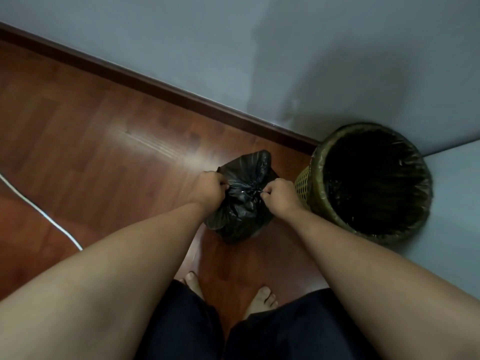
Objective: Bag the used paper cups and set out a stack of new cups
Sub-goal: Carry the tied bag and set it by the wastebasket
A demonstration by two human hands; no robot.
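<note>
A black plastic bag (242, 209) sits on the wooden floor in front of me, bulging and gathered at its top. My left hand (207, 189) grips the gathered plastic on the left of the knot. My right hand (281, 196) pinches the plastic on the right of the knot. The two hands pull the bag's neck between them. The bag's contents are hidden; no cups show.
A green woven wastebasket (309, 185) lined with a dark bag stands to the right, against the wall. A white cable (41, 211) runs across the floor at left. A pale surface (457, 203) lies at the right edge. My bare feet (262, 301) stand below the bag.
</note>
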